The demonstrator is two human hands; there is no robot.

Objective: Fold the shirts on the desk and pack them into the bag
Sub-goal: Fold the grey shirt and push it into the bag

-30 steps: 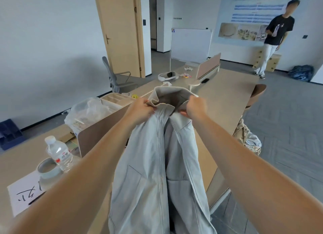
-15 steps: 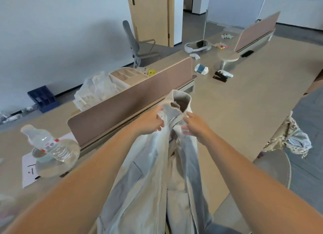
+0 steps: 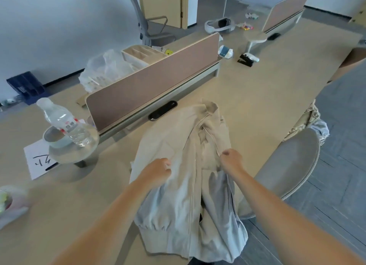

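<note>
Open desk lies beyond and right of my shirt; divider and bottle wall off my left, chair crowds the near right edge.

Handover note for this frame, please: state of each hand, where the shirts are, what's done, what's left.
The left hand grips the left front panel of the shirt.
The right hand pinches the shirt's right front edge.
The shirt lies front up on the desk, collar away from the person, hem hanging over the near edge.
More clothes are bunched by the chair at right.
Done: shirt laid out, no fold made yet.
Left: fold it, fold the rest, pack all. No packing bag is clearly in view.
</note>
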